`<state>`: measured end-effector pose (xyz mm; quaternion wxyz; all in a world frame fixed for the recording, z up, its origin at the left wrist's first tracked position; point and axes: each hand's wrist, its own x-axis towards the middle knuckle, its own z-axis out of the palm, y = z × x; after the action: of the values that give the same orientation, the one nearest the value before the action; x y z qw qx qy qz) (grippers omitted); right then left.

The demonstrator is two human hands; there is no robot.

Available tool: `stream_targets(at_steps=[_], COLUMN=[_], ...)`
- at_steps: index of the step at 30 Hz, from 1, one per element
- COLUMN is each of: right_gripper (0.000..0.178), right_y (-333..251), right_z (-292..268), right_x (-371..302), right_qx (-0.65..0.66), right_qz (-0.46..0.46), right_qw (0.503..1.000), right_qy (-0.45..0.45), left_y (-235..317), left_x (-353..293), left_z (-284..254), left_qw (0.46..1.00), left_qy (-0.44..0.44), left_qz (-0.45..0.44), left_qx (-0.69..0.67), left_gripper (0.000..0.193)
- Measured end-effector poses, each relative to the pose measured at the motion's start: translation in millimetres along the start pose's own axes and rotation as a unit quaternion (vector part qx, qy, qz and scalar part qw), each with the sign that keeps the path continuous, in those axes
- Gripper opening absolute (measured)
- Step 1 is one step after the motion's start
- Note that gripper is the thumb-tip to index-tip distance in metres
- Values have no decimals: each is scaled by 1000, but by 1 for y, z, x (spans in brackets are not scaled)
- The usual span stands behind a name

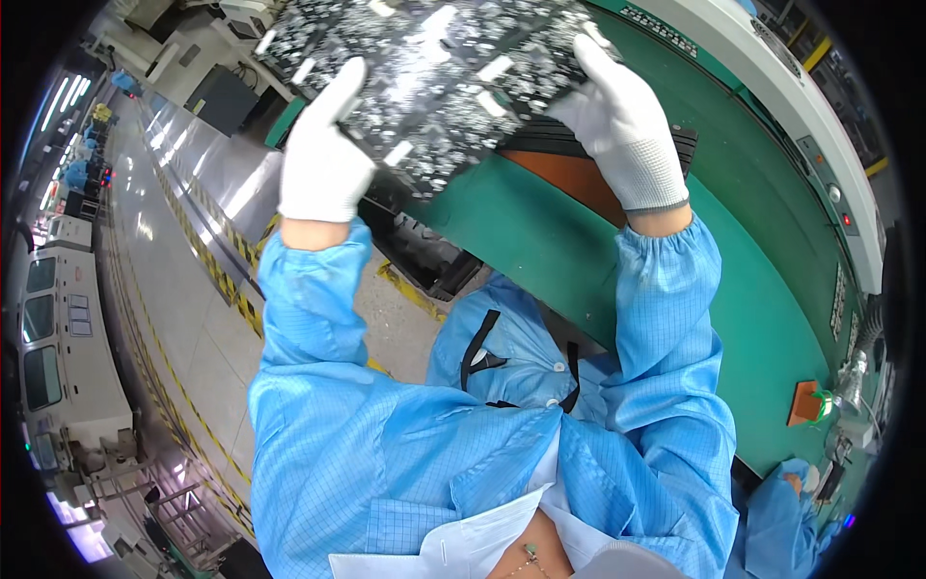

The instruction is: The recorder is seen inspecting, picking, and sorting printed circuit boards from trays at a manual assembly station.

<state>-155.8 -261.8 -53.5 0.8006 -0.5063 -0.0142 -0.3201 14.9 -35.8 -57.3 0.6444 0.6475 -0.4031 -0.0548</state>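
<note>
A factory hall: left of the green workbench (521, 227) run yellow-and-black floor tape (231, 289) and pale cabinets (82, 381), probably machines.

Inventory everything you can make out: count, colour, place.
Speckled panel: one, black and white, top centre
Workbench: one, green, centre to right
Flat piece: one, orange, upper centre
Open container: one, black, left of workbench
Small block: one, orange, far right
Machine housing: one, white, upper right
Windowed machine: one, white, far left
Floor tape: several strips, yellow and black, left
Coworker: one, blue clothing, lower right
Left hand: one, white glove, panel's left side
Right hand: one, white glove, panel's right side
Sleeves: two, blue, below hands
</note>
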Motion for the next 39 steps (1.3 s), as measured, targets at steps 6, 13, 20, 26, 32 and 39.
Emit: stream_targets(at_steps=[6, 13, 20, 26, 32, 39], right_gripper=[24, 22, 44, 45, 44, 44], right_y=[-87, -150, -134, -135, -131, -130], right_z=[-5, 15, 16, 7, 19, 2], right_x=[7, 61, 70, 81, 71, 72], right_qx=[-377, -698, -699, -671, -695, -705], right_qz=[-172, -310, -174, -133, -137, -162], right_qw=[909, 625, 674, 702, 684, 677], right_qy=[52, -161, -163, -198, -174, -137], left_y=[-9, -60, -79, -83, -83, -81], left_x=[-4, -58, -106, -109, -109, -109], left_z=[71, 117, 125, 131, 130, 130], left_qw=[795, 940, 990, 992, 989, 992], left_qy=[-11, -103, -135, -102, -97, -99], left_qz=[-223, -201, -5, -23, -56, -36], left_qx=[-563, -257, -32, -66, -95, -75], left_gripper=[49, 36, 20, 17, 17, 17])
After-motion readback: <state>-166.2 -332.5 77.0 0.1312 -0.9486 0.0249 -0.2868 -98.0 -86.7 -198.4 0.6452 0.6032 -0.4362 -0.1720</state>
